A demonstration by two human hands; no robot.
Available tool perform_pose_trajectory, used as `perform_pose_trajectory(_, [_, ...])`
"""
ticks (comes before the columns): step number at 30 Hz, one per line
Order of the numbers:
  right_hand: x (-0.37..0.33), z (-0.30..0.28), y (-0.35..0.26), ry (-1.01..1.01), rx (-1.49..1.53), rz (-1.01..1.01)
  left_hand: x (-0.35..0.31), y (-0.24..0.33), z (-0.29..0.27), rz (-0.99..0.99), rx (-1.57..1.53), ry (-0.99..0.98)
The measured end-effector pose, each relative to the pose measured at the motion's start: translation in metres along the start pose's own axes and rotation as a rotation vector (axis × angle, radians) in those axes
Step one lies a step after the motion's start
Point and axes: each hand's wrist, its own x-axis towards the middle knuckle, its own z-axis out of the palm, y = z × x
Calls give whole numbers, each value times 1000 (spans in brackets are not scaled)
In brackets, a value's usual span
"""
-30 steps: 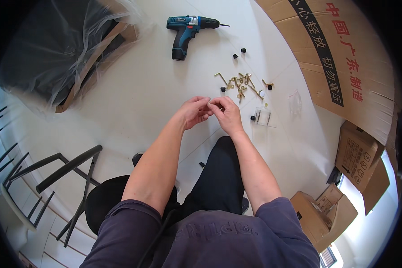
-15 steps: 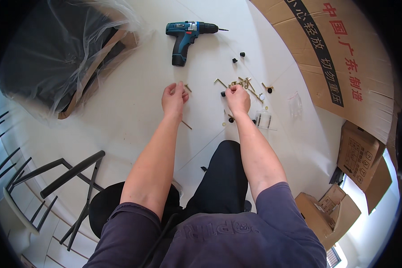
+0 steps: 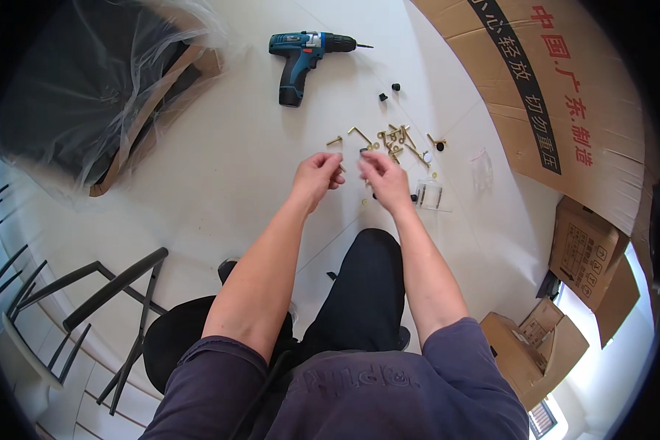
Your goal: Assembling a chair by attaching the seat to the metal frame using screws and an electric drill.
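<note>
Hands back together — our left hand (image 3: 317, 176) and right hand (image 3: 383, 178), spread apart half a second ago, now pinch small brass hardware over the floor (image 3: 220, 183) — fitting resumes, we judge.

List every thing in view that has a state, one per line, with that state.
Left hand: raised over the floor, fingers pinched on a small brass piece.
Right hand: raised, fingers curled; what it holds cannot be told.
Drill: lying on its side, untouched.
Brass screws: loose, scattered on the floor.
Small plastic bag: lying flat by the right hand.
Big carton: flattened.
</note>
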Motion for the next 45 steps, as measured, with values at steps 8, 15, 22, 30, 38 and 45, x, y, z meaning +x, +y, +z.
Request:
perform_pose_trajectory(8, [44, -8, 23, 272, -826, -295, -13, 3, -14, -92, -2, 243])
perform_pose_trajectory(15, [47, -15, 6, 123, -881, -30, -1, 11, -27, -205, -122, 170])
perform_pose_trajectory(22, [-14, 17, -21, -41, 35, 21, 3, 1, -19, -166, -202, 165])
perform_pose_trajectory(30, [-35, 47, -29, -46, 285, 122, -1, -4, -12, -106, -108, 115])
perform_pose_trajectory(38, [-40, 42, -23, -3, -40, -139, -3, -8, -19, -229, -148, -1])
perform_pose_trajectory(45, [-41, 35, -19, -10, -129, -180, -9, -5, -15, -346, -152, -139])
